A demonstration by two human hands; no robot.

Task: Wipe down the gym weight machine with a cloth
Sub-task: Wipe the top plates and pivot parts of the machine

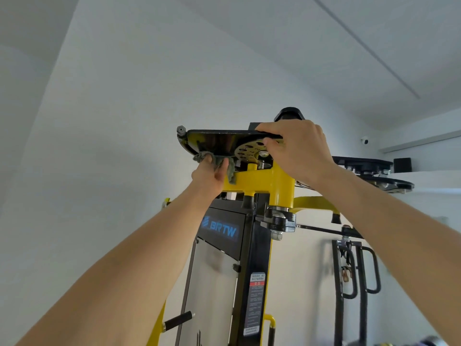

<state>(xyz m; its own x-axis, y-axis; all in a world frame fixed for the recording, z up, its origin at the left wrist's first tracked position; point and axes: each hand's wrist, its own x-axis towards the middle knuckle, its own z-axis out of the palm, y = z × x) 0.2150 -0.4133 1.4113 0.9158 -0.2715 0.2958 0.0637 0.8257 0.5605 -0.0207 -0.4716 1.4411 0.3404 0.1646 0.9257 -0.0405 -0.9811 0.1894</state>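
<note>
Forearms: my bare left forearm [124, 258] and right forearm [399, 221] fill the lower view, both reaching overhead.
Left hand: my left hand [212, 174] has its fingers curled round a crumpled grey-green cloth [230, 169]. It presses the cloth up against the underside of a flat black metal cam plate [219, 143] atop the yellow-and-black gym weight machine [257, 245].
Right hand: my right hand [296, 151] is clamped on the same plate's near edge, fingers over and thumb under.
Cloth position: under the plate's left half, just beside a perforated yellow disc [249, 152]. A tail of it hangs over the yellow steel bracket [264, 179].
Step in hand: wiping the plate's underside, as I judge it.
Next move: probably a sweep toward the plate's rounded left tip, with firm upward pressure. The right hand should brace the plate so it does not swing.
Further out: a black panel with blue BRTW lettering [220, 227] sits below, and a second black plate [361, 162] lies to the right. A black bar rack [349, 270] stands by the white wall.
</note>
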